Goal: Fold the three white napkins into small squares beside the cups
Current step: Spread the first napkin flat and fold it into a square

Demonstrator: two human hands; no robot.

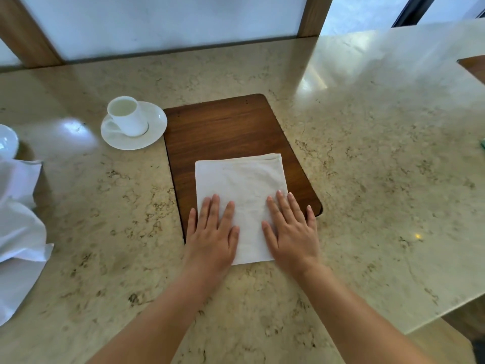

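A white napkin, folded into a rectangle, lies on a dark wooden inset panel in the stone counter. My left hand rests flat on its near left part, fingers spread. My right hand presses flat on its near right edge, fingers apart. Neither hand grips anything. A white cup stands on a white saucer at the panel's far left corner. Loose white cloth is bunched at the left edge of the counter.
The beige marbled counter stretches wide to the right and ends at a near right edge. Part of another white dish shows at the far left. A wood-framed frosted window runs behind the counter.
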